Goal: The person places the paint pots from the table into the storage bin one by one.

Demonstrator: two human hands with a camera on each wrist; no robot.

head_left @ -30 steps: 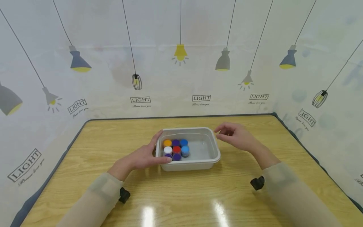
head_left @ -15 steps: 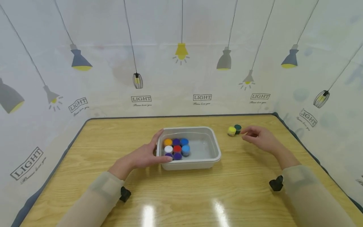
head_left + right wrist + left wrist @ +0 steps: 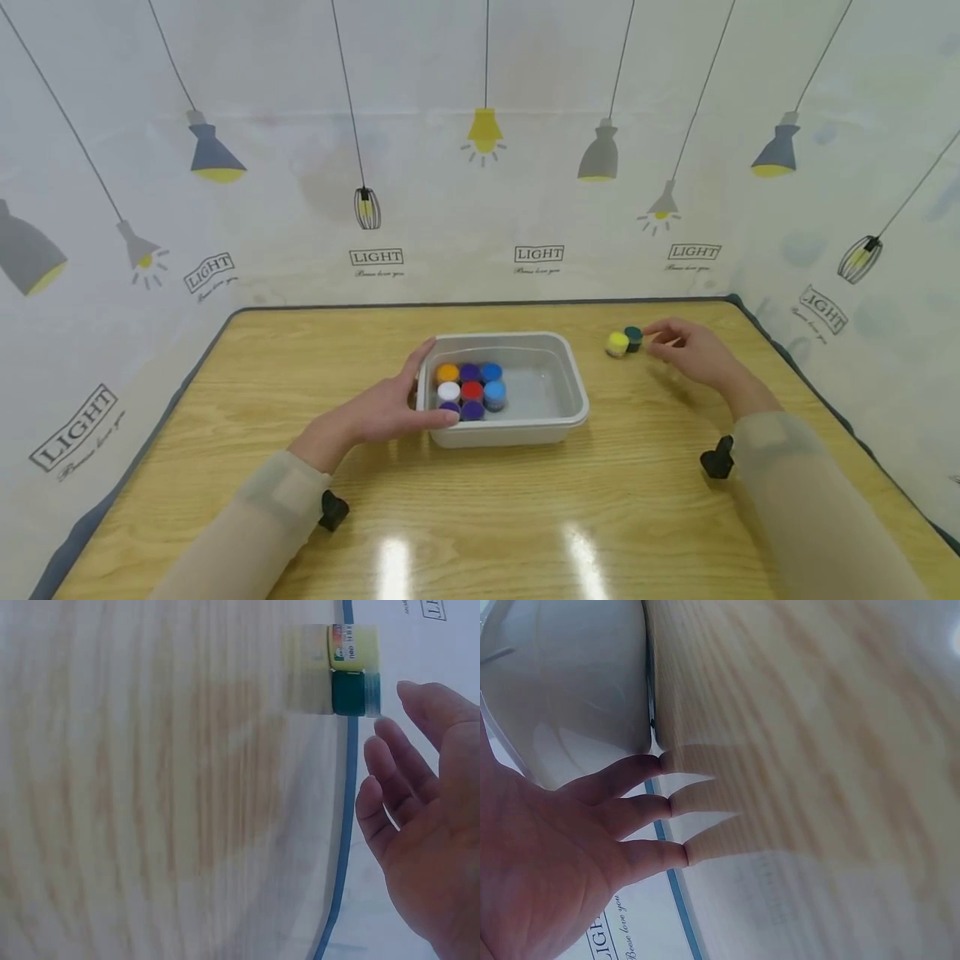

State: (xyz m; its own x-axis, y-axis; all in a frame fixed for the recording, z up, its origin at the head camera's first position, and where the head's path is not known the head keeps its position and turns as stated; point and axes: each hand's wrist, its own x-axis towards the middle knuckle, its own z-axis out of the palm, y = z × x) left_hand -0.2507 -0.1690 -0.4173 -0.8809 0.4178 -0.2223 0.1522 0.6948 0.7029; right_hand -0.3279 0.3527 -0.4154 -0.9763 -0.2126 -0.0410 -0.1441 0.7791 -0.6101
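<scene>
A whitish plastic box (image 3: 551,400) stands mid-table, with several small paint jars in its left half; red (image 3: 472,390), white (image 3: 448,392) and orange (image 3: 447,373) lids show among purple and blue ones. My left hand (image 3: 382,410) rests against the box's left end, thumb along the near rim; in the left wrist view, straight fingers (image 3: 649,859) reach down beside its wall. Right of the box, a yellow paint jar (image 3: 617,344) and a dark green one (image 3: 633,338) stand touching. My right hand (image 3: 693,354) hovers just right of the green jar, fingers loosely bent, holding nothing.
The wooden table (image 3: 525,517) ends at a dark blue edge along a lamp-patterned backdrop (image 3: 450,208) at the back and sides. Both forearms come in over the table's near part, each with a small black wrist camera (image 3: 717,458).
My right hand has moved right from beside the box, and the yellow and green jars now show. Over the last half second it has risen slightly. The left hand stays at the box.
</scene>
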